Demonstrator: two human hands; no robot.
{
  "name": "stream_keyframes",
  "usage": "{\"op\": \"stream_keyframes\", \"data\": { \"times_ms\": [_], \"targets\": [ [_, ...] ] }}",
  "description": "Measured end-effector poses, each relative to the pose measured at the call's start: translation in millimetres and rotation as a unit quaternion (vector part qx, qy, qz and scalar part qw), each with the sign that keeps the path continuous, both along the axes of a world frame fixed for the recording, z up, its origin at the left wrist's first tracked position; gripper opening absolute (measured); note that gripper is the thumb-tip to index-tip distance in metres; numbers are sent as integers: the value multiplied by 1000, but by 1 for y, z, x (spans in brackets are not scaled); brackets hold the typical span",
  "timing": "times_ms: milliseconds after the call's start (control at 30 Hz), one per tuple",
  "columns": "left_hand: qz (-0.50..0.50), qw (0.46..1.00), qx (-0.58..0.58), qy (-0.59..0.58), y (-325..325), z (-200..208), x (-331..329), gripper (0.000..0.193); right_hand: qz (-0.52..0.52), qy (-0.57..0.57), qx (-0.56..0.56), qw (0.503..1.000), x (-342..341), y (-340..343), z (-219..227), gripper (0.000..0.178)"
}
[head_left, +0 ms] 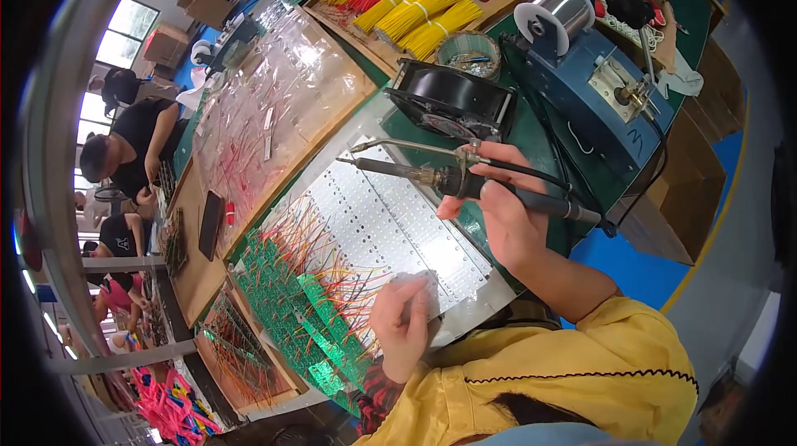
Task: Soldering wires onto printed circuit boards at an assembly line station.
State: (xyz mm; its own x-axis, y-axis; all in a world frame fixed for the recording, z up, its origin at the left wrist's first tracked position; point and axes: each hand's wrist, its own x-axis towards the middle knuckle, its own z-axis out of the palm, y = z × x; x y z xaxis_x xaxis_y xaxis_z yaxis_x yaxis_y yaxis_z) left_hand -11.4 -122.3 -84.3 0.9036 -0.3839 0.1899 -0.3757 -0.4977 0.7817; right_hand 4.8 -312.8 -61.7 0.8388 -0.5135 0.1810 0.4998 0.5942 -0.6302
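Soldering iron [398, 170], above the tabletop [531, 128] toward its near edge, tip over a white dotted panel [357, 214]. Of the hands, the right hand [508, 226] is closed round the handle; the left hand [400, 321] lies curled at the panel's near edge, its grip impossible to tell. Wired green boards [274, 288] adjoin the panel's left side. A black fan [457, 93] stands beyond; green tabletop shows between it and a blue machine [573, 102], marked by hand, at the right edge. Wire bundles [415, 16] lie toward the far edge.
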Motion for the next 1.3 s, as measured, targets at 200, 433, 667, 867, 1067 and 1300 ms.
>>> {"op": "stream_keyframes", "data": {
  "times_ms": [200,433,667,867,1067,1300],
  "targets": [
    [-4,1000,-7,-5,0,-2,0,11,-63,2,-41,997,0,0,-1,28],
    [-14,1000,-8,0,-4,-2,1,12,-49,10,-134,990,-4,-7,-7,36],
    [30,999,-19,24,-2,-3,-3,10,96,-9,82,992,-1,-7,-3,19],
    [34,999,3,15,-6,-7,-3,10,14,12,-157,987,-11,-1,5,21],
    [54,998,-11,14,-8,-8,-9,12,90,20,-28,995,-18,-4,2,23],
    [62,998,-18,20,-15,-6,-10,13,73,-14,-18,997,-17,-3,-3,19]
  ]
}}
